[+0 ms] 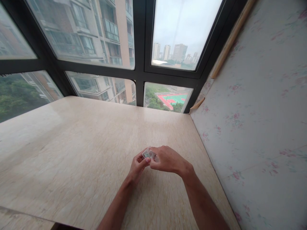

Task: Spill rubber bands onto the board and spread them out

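Your forearms nearest, meeting over marble tabletop [72, 153]. Left hand [137, 166] and right hand [168, 159] both pinching small clear object [149, 154] between fingertips, lifted off surface, steadied from either side.

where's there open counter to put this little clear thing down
Bare counter stretches left of the hands to the window and lies open ahead of them too. A narrower strip runs between the right hand and the wall. The only crowded spot is where the left hand and right hand pinch the small clear thing.
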Available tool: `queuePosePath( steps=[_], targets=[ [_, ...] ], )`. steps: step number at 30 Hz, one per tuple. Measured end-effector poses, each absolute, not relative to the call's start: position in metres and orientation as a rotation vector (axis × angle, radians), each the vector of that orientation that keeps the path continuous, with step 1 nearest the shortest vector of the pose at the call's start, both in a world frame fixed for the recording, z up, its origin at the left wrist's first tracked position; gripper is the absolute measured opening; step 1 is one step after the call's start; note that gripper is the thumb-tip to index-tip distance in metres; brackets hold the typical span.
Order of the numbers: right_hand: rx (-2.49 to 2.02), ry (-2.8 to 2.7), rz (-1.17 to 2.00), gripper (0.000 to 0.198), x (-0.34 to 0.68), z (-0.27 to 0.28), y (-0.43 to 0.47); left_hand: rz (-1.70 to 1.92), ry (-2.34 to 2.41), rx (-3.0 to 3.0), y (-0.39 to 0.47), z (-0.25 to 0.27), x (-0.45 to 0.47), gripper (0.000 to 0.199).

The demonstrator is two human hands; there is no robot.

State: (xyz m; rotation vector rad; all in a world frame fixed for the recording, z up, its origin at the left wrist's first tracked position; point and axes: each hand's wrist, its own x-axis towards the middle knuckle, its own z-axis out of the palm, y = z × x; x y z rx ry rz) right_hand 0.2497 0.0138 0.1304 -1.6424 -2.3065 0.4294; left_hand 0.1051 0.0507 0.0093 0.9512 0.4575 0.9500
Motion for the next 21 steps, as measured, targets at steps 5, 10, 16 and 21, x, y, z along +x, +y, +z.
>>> queuePosePath(
  steps=[5, 10, 16, 21],
  targets=[
    [-1.636, -2.314, 0.414, 0.016, 0.252, 0.131, 0.014, 0.935, 0.458, 0.915, 0.05, 0.013, 0.105, 0.056],
    [-1.623, -2.31, 0.446, 0.014, 0.253, 0.134, 0.013, 0.928, 0.412, 0.896, 0.049, 0.015, 0.105, 0.055],
    [-1.566, -2.334, 0.446, 0.01, 0.257, 0.132, 0.013, 0.916, 0.417, 0.889, 0.047, 0.019, 0.105, 0.057],
    [-1.562, -2.364, 0.475, 0.011, 0.261, 0.13, 0.015, 0.901, 0.416, 0.888, 0.046, 0.021, 0.106, 0.058]
  ],
)
